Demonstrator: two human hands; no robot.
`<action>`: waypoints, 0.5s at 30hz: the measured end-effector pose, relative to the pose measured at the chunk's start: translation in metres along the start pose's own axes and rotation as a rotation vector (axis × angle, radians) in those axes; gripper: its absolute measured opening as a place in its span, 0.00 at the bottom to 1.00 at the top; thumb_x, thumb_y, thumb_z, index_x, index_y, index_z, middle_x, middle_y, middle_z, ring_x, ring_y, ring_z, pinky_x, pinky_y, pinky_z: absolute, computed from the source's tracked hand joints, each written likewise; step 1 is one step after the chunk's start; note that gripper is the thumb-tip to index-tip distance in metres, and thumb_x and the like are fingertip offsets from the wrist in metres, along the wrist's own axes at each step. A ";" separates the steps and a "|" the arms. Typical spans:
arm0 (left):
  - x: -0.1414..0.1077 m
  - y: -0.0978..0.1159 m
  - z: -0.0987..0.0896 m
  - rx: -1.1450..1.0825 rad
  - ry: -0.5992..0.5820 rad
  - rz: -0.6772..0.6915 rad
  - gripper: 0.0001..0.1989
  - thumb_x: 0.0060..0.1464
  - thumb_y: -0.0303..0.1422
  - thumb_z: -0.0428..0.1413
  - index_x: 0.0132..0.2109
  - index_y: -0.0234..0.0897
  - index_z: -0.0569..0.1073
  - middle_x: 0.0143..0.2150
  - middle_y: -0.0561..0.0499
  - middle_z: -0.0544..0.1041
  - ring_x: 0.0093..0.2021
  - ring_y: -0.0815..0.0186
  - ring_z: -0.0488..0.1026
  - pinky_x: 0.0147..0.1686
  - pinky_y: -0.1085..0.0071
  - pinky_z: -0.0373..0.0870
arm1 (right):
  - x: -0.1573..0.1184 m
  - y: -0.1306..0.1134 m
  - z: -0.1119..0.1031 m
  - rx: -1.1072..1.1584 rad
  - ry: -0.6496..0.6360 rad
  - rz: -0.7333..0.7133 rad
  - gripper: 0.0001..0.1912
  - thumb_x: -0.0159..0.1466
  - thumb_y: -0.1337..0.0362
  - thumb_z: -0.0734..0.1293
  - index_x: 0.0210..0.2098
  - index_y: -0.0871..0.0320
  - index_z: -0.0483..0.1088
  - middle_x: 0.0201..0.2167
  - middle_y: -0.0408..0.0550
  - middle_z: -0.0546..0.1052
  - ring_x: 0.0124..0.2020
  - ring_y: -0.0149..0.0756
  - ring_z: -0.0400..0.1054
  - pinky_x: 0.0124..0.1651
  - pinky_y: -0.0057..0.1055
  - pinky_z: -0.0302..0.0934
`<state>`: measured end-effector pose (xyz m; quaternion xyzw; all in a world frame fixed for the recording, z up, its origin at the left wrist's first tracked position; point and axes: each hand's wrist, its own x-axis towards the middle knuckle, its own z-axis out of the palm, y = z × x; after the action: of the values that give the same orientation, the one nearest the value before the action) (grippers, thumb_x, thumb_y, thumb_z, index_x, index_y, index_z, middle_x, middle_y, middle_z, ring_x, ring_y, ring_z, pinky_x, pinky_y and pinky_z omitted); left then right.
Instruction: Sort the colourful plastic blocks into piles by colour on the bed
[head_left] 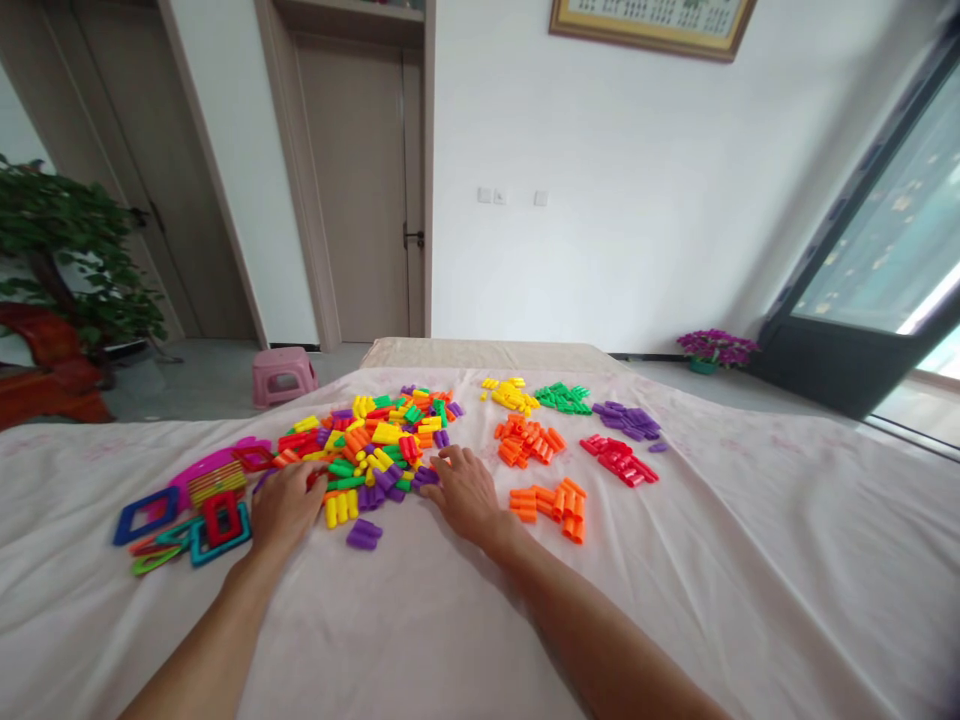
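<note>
A mixed pile of colourful plastic pieces [386, 434] lies on the cloth-covered table [420, 620]. At its left edge is my left hand [289, 503], fingers curled beside a red piece; whether it grips anything is unclear. My right hand [463, 488] touches the pile's right edge, its fingertips by a purple piece [424, 477], and the grip cannot be made out. Right of it are single-colour groups: orange [528, 440], another orange [559, 505], yellow [512, 395], green [564, 397], purple [628, 419] and red [619, 460].
Flat frames, among them a blue one [146, 515] and a teal one [219, 535], lie left of my left hand. A loose purple piece [364, 535] sits in front of the pile. Beyond the table stand a pink stool [283, 375] and a flower pot [703, 366].
</note>
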<state>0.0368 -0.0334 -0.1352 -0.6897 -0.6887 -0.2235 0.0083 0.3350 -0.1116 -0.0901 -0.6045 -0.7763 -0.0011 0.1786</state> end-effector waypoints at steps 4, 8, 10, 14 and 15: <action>0.002 -0.002 0.002 0.002 0.014 0.011 0.23 0.66 0.40 0.47 0.55 0.39 0.83 0.56 0.40 0.83 0.57 0.47 0.77 0.56 0.53 0.71 | 0.003 -0.002 0.004 -0.016 -0.022 0.011 0.17 0.70 0.53 0.71 0.53 0.55 0.75 0.58 0.55 0.76 0.57 0.49 0.68 0.57 0.43 0.65; 0.004 -0.006 0.004 0.007 -0.010 0.013 0.25 0.67 0.42 0.45 0.56 0.37 0.83 0.56 0.37 0.82 0.56 0.43 0.77 0.55 0.49 0.72 | 0.001 0.001 0.009 0.040 0.026 -0.023 0.18 0.67 0.55 0.75 0.53 0.54 0.74 0.52 0.51 0.79 0.54 0.46 0.69 0.54 0.39 0.63; 0.005 -0.008 0.005 0.010 -0.016 0.021 0.26 0.67 0.42 0.44 0.56 0.37 0.83 0.57 0.36 0.82 0.56 0.42 0.77 0.55 0.47 0.72 | 0.000 0.003 0.013 0.124 0.014 -0.053 0.14 0.67 0.57 0.74 0.51 0.52 0.74 0.48 0.48 0.80 0.50 0.43 0.72 0.50 0.35 0.63; 0.006 -0.011 0.007 0.017 -0.012 0.033 0.25 0.67 0.42 0.46 0.55 0.37 0.83 0.57 0.36 0.82 0.56 0.42 0.77 0.53 0.48 0.73 | 0.006 0.025 0.008 0.409 0.175 -0.040 0.10 0.69 0.63 0.71 0.50 0.51 0.75 0.47 0.45 0.81 0.44 0.37 0.75 0.46 0.30 0.66; 0.007 -0.011 0.008 0.025 -0.015 0.029 0.25 0.67 0.42 0.46 0.55 0.38 0.83 0.57 0.37 0.82 0.55 0.42 0.77 0.53 0.48 0.73 | 0.009 0.036 0.003 0.476 0.268 -0.011 0.10 0.68 0.64 0.71 0.49 0.51 0.75 0.46 0.45 0.82 0.43 0.36 0.75 0.46 0.31 0.67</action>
<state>0.0281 -0.0240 -0.1437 -0.7011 -0.6814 -0.2094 0.0148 0.3666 -0.0923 -0.0976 -0.5356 -0.7276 0.1005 0.4166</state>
